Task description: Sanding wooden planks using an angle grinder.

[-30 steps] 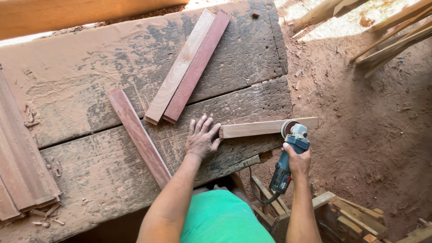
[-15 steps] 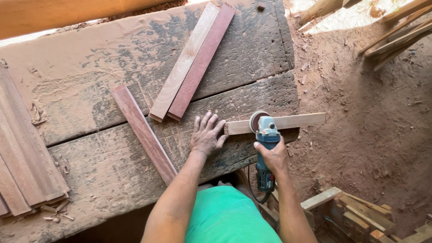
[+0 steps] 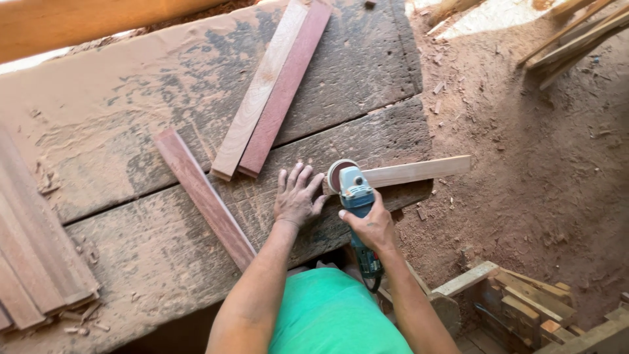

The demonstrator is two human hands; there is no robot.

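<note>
My right hand [image 3: 372, 225] grips a blue angle grinder [image 3: 358, 196], its round disc resting on the near end of a pale wooden slat [image 3: 419, 171]. The slat lies across the edge of a rough, dusty workbench [image 3: 118, 131] and sticks out to the right past it. My left hand [image 3: 298, 196] lies flat with spread fingers on the bench, right beside the grinder's disc. The slat's left end is hidden under the disc and my fingers.
Two long slats, one pale [image 3: 259, 92] and one reddish [image 3: 285, 88], lie side by side at the bench's middle. A single reddish slat [image 3: 204, 196] lies diagonally to my left. A stack of boards [image 3: 33, 255] sits at far left. Dirt floor and wood scraps [image 3: 524, 308] lie at right.
The grinder has travelled left along the pale slat, from its right end to near my left hand. My left hand stayed pressed on the bench.
</note>
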